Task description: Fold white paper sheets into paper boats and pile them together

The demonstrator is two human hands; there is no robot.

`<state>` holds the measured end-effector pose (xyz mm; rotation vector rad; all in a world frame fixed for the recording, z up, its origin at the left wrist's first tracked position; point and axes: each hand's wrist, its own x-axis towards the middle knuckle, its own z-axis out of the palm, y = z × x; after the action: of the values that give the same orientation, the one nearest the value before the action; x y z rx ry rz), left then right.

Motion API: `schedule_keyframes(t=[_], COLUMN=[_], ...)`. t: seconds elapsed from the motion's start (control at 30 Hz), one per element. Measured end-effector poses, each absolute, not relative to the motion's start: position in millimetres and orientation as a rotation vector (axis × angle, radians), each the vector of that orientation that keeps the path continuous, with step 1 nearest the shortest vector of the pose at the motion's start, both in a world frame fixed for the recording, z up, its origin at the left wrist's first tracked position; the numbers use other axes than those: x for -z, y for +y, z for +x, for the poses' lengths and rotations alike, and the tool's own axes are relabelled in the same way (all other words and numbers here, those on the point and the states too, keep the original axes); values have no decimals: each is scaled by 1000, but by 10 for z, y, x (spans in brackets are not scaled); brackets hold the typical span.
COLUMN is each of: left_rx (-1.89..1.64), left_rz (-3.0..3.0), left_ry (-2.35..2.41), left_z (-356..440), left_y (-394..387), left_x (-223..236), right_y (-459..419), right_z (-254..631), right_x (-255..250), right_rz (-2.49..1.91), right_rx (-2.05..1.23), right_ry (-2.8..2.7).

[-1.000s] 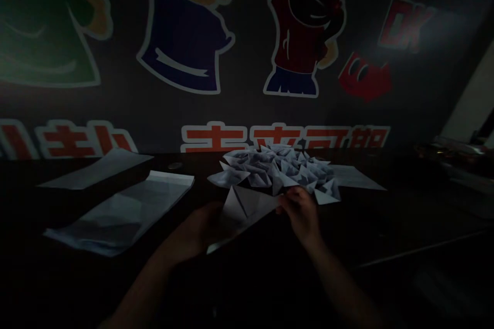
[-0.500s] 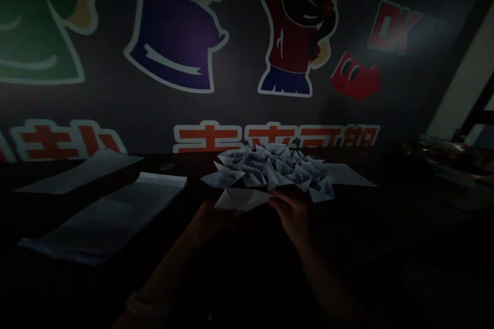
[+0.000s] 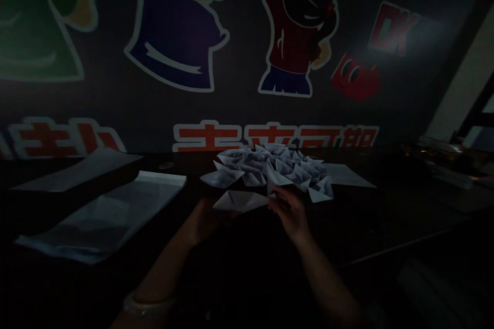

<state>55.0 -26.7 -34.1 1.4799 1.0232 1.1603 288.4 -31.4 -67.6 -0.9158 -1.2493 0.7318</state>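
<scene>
Between my two hands is a folded white paper [image 3: 241, 201], boat-like in outline, tilted so that it looks flat and narrow. My left hand [image 3: 208, 220] grips its left end from below, the fingers mostly lost in the dark. At the right corner, my right hand [image 3: 288, 211] pinches the paper between thumb and fingers. Just beyond it lies a heap of folded white paper boats [image 3: 278, 167], several of them overlapping. A pale bracelet [image 3: 148, 306] circles my left wrist.
Left of my hands lies a stack of white paper sheets [image 3: 111, 216], with another sheet [image 3: 81, 168] behind it. A further paper [image 3: 349, 176] sticks out right of the heap. A dark wall with painted cartoon figures [image 3: 289, 41] rises behind the table. Blurred items [image 3: 440, 146] sit far right.
The folded paper has gone from a tall triangular shape facing me to a lower, flatter boat-like outline. Both hands still hold it. The view has shifted slightly to the right.
</scene>
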Motion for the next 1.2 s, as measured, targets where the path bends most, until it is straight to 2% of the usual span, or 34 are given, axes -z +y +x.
schedule_keyframes(t=[0.13, 0.3, 0.47, 0.6, 0.73, 0.87, 1.07, 1.2], left_rx=[-1008, -1289, -974, -1288, -1329, -1336, -1314, -1276], left_rz=[1500, 1208, 1367, 1289, 1278, 1303, 1387, 1315], left_ry=[1008, 764, 708, 858, 888, 827, 878, 794], left_z=[404, 347, 884, 1187, 1166, 1124, 1127, 1097], left_y=[-274, -227, -197, -151, -150, -178, -186, -126], left_x=[241, 219, 456, 574, 569, 552, 564, 604], right_y=[-288, -197, -194, -225, -243, -266, -298, -277], right_z=[2888, 2852, 2699, 2611, 2621, 2652, 2666, 2664], right_x=[706, 695, 720, 759, 747, 742, 765, 779], right_rz=[-947, -797, -791, -754, -671, -798, -996, -895], right_rx=[-946, -1053, -1178, -1253, -1413, -1316, -889, -1166], right_ry=[-1156, -686, -767, -922, -854, -988, -1280, -1174])
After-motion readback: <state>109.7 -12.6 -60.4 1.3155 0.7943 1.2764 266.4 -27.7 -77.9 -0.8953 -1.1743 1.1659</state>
